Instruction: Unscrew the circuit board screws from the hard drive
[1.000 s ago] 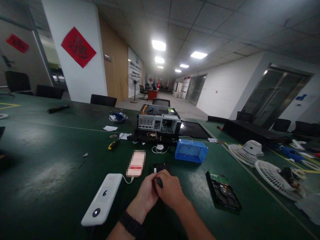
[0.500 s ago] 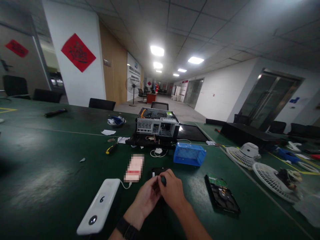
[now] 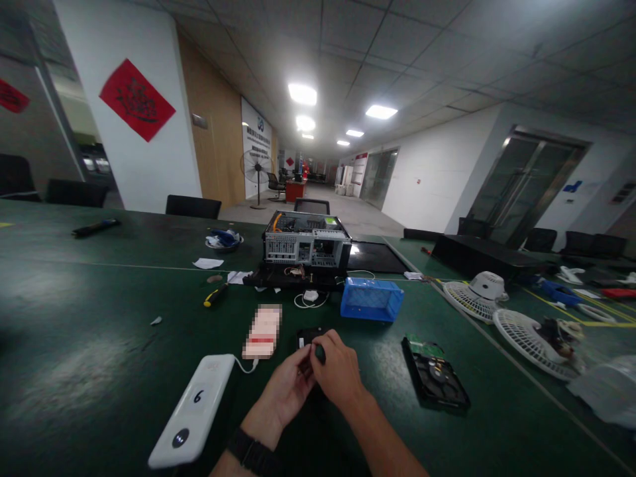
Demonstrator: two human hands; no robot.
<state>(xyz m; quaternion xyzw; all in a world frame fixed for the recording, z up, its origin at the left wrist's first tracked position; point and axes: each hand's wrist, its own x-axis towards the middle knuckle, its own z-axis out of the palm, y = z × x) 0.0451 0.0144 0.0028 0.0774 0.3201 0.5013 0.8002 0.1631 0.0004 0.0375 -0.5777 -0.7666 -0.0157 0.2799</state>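
Observation:
My right hand (image 3: 340,368) is closed round a screwdriver (image 3: 320,354); only the dark rounded end of its handle shows, and its shaft is hidden. Close against it, my left hand (image 3: 291,381) has its fingers curled in and thumb pressed to them; what they pinch cannot be made out. Beneath and just beyond both hands lies a black hard drive (image 3: 318,331), mostly covered, with a small white patch at its left. Another hard drive (image 3: 437,374), with a green circuit board at its far end, lies on the table to the right.
A blue bin (image 3: 372,299) lies on its side beyond my hands. Behind it stands an opened computer case (image 3: 308,242). On the left are a white power bank (image 3: 193,411), a cabled phone (image 3: 263,331) and a yellow-black screwdriver (image 3: 215,295). White fan parts (image 3: 534,344) lie far right.
The view has turned slightly to the right, so the scene sits a little further left. Both hands keep nearly the same grip and place over the hard drive.

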